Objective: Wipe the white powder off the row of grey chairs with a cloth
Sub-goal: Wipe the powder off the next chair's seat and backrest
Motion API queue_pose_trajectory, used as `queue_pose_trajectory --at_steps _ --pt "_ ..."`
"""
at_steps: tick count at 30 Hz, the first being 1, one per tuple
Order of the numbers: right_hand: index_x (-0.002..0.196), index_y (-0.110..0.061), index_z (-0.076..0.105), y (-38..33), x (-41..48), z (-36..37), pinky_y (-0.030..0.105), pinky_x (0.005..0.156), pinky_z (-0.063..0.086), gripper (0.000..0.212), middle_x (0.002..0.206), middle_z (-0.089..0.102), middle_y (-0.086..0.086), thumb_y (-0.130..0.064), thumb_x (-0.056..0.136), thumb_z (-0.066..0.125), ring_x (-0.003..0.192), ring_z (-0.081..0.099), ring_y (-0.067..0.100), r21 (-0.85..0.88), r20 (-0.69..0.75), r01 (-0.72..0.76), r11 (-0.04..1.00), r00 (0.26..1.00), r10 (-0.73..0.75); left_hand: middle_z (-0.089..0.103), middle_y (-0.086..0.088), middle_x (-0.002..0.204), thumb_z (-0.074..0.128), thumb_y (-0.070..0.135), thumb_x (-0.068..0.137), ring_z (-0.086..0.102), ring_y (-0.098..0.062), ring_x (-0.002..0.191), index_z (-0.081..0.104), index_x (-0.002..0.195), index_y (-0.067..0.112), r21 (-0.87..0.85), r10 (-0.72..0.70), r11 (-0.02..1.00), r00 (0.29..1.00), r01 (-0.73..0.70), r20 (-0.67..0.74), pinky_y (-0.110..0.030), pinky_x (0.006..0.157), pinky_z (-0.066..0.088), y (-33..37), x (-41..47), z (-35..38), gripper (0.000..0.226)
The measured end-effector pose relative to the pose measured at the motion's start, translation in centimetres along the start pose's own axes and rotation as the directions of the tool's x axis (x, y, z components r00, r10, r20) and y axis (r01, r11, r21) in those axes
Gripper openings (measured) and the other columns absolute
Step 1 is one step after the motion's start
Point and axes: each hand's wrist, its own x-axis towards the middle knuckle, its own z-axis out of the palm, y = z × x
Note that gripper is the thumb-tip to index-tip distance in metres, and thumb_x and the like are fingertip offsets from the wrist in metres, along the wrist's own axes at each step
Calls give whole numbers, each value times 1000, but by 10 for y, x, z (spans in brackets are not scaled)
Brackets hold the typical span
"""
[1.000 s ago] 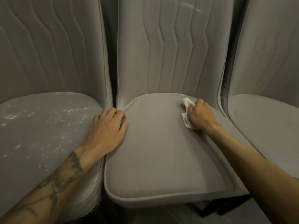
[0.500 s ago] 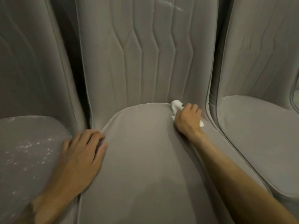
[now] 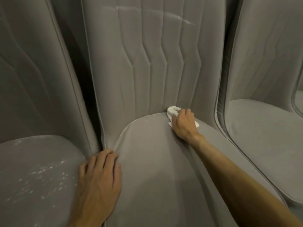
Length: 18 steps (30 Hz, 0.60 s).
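Note:
Three grey upholstered chairs stand side by side. My right hand (image 3: 183, 124) grips a crumpled white cloth (image 3: 173, 110) and presses it into the crease where the middle chair's seat (image 3: 157, 177) meets its backrest. My left hand (image 3: 100, 176) lies flat with straight fingers on the seam between the middle seat and the left chair's seat (image 3: 36, 169). White powder specks (image 3: 47, 174) dot the left seat. A faint white line of powder (image 3: 144, 117) follows the rear edge of the middle seat. Thin white streaks (image 3: 183, 19) mark the top of the middle backrest.
The right chair's seat (image 3: 265, 145) shows no powder. A dark gap (image 3: 82, 79) separates the left and middle backrests. A further chair's edge (image 3: 300, 102) shows at the far right.
The view has moved closer and tilted up. My right hand has slid the cloth back into the seat crease. My left hand has stayed on the seam.

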Motion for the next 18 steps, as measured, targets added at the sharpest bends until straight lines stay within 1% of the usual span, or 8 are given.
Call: queue_pose_trajectory --at_steps 3,5,8,9,11,13,16,18 --pt "76 9 59 18 -1 2 45 56 42 23 74 54 26 -4 84 43 65 52 40 -169 -34 107 980 993 -114 67 -3 124 45 33 96 63 -30 110 70 110 17 2 2 1000 1000 -2 -21 -47 91 39 0 0 0 33" --pt "75 11 61 26 0 0 44 56 37 19 73 54 25 3 78 44 67 50 38 -268 10 68 961 998 -68 68 -3 124 45 32 96 63 -30 110 71 111 17 13 10 1000 999 -10 -32 -47 90 40 0 -1 1 33" --pt "84 14 61 -2 7 12 46 63 41 19 79 57 29 -2 77 54 73 53 42 -142 48 6 990 999 1 68 -3 123 45 32 96 66 -31 109 72 111 17 8 11 1000 999 -10 -39 -47 90 41 1 0 1 34" --pt "88 13 61 -13 12 20 47 65 42 25 83 58 29 -9 80 56 76 54 43 -84 46 52 995 998 -49 68 -3 123 45 33 96 66 -31 109 72 111 17 15 7 1000 999 -6 -35 -47 90 42 1 0 2 35" --pt "91 9 60 -22 17 27 47 67 44 38 87 58 27 -24 87 41 78 53 41 -7 44 174 985 984 -174 68 -2 125 45 33 96 66 -30 110 72 112 17 19 6 1000 1000 -6 -28 -48 89 42 2 -2 2 35" --pt "89 7 60 -5 12 19 46 66 46 32 85 57 23 -18 91 39 76 52 38 -31 61 257 966 965 -255 68 -2 125 45 33 96 67 -31 110 72 112 17 13 14 1000 999 -14 -36 -48 89 42 2 -1 1 35" --pt "79 7 57 27 2 -1 47 55 46 5 73 54 23 7 78 53 66 53 39 -118 -11 168 979 985 -170 69 -3 124 45 33 95 66 -31 108 73 110 16 18 9 1000 999 -8 -54 -48 89 42 1 -1 3 36" --pt "79 10 58 23 3 2 49 56 49 17 73 56 25 2 78 44 66 53 42 -102 -35 73 992 996 -77 69 -4 123 45 33 95 65 -30 109 73 110 16 16 -2 1000 998 3 -69 -48 89 41 1 0 4 36"
